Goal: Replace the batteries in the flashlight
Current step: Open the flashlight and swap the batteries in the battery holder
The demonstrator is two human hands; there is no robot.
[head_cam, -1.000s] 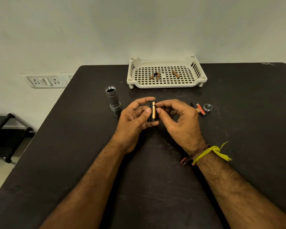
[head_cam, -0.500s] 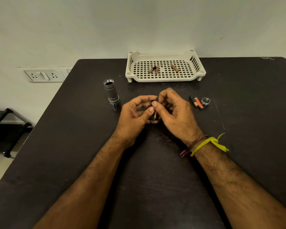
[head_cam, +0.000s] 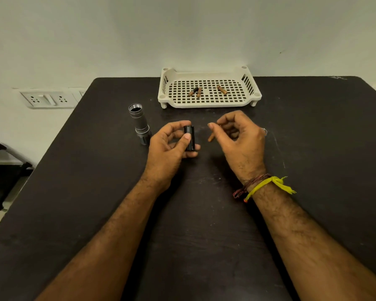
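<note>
The flashlight point(head_cam: 139, 123) is already taken apart. Its gray body is standing upright on the bench point(head_cam: 313, 148), open end up, toward the left edge, and nothing is holding it. The left hand point(head_cam: 169, 146) is gripping the black battery holder point(head_cam: 189, 138) between thumb and fingers, just above the middle of the bench. The right hand point(head_cam: 237, 137) is pinching 1 brownish battery point(head_cam: 211, 136) with curled fingers, a little apart from the holder.

In the white tray point(head_cam: 206, 104) at the far edge of the bench, 3 batteries point(head_cam: 199, 91) are lying. I judge these are the old ones, but I cannot tell this for sure. A small metal ring point(head_cam: 264, 131), probably the cap, is showing just behind the right hand.

So the opening seems done, and the changing of batteries is going on now. I cannot see whether the holder is empty or partly filled. What is left, in my judgement: filling the holder, sliding it into the body, and screwing the cap on.
</note>
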